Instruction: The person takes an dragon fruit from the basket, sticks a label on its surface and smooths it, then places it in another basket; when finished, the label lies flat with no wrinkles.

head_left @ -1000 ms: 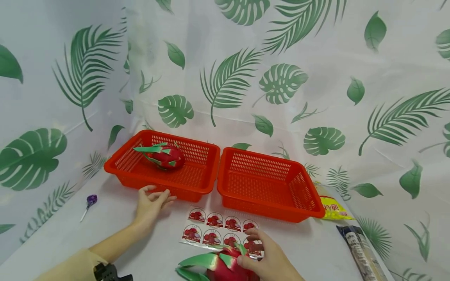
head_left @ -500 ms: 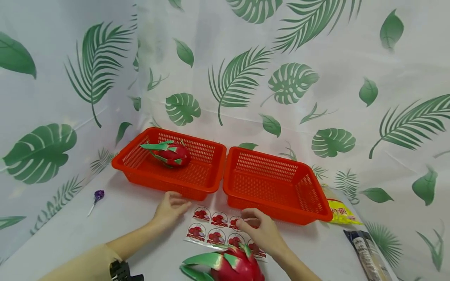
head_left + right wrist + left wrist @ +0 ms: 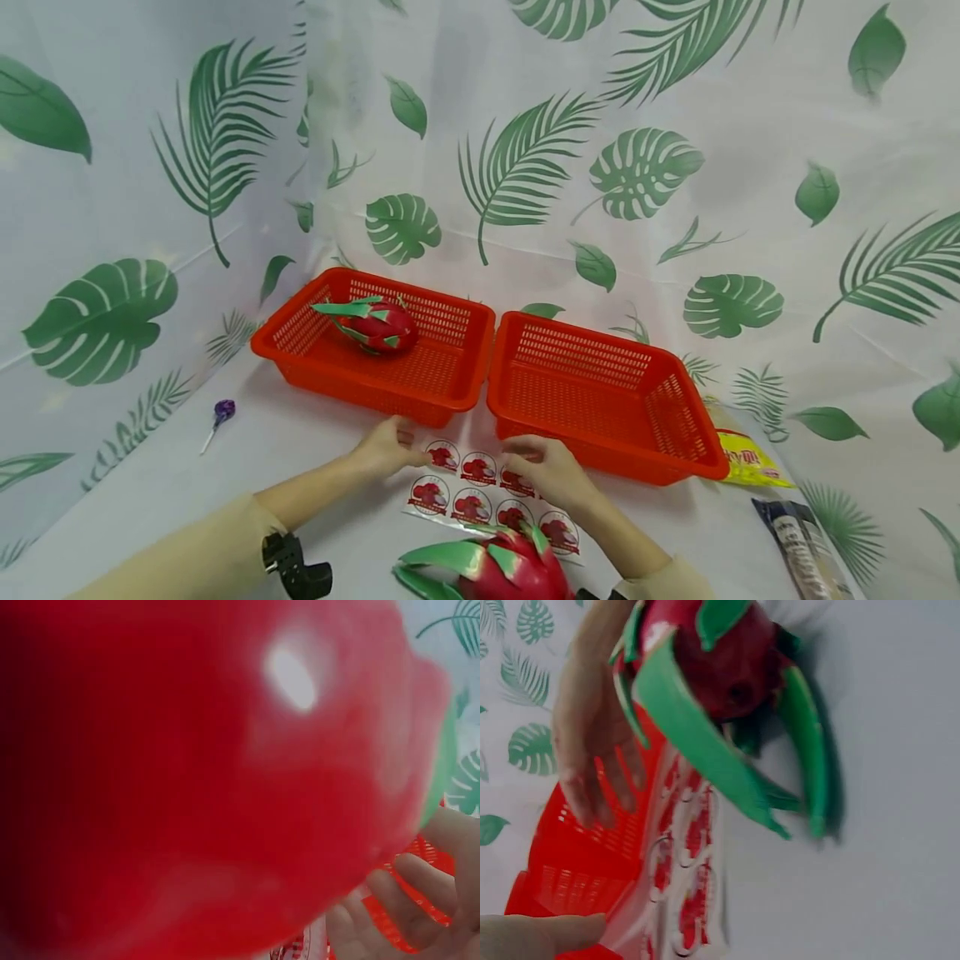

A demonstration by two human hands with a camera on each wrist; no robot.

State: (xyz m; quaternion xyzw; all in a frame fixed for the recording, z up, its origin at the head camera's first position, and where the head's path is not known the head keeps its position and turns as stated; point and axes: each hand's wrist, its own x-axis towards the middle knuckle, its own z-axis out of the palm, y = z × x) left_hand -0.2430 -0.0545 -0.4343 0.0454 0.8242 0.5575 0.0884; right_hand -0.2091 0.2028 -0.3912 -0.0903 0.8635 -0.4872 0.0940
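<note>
My left hand [image 3: 388, 448] is at the left end of a clear sheet of round dragon fruit stickers [image 3: 472, 505], its fingertips by the sheet's edge; whether they touch cannot be told. Over the sheet's far right part is my right hand [image 3: 553, 472], fingers loosely bent and holding nothing. In the left wrist view the left thumb [image 3: 551, 932] lies straight, and the right hand [image 3: 592, 742] shows relaxed fingers. A red dragon fruit with green leaves [image 3: 517, 571] lies on the near side of the sheet, touched by neither hand. It fills most of the right wrist view.
Behind the hands stand two red plastic baskets, the left basket [image 3: 360, 393] holding another dragon fruit [image 3: 384, 327] and the right basket [image 3: 600, 454] bare. A purple lollipop [image 3: 223, 410] lies at left. At right are a yellow packet [image 3: 750, 460] and a dark long package [image 3: 798, 546].
My right hand has left the near dragon fruit and moved forward over the sticker sheet. My left hand has moved right, from the left basket's front to the sheet's edge. The view has shifted slightly.
</note>
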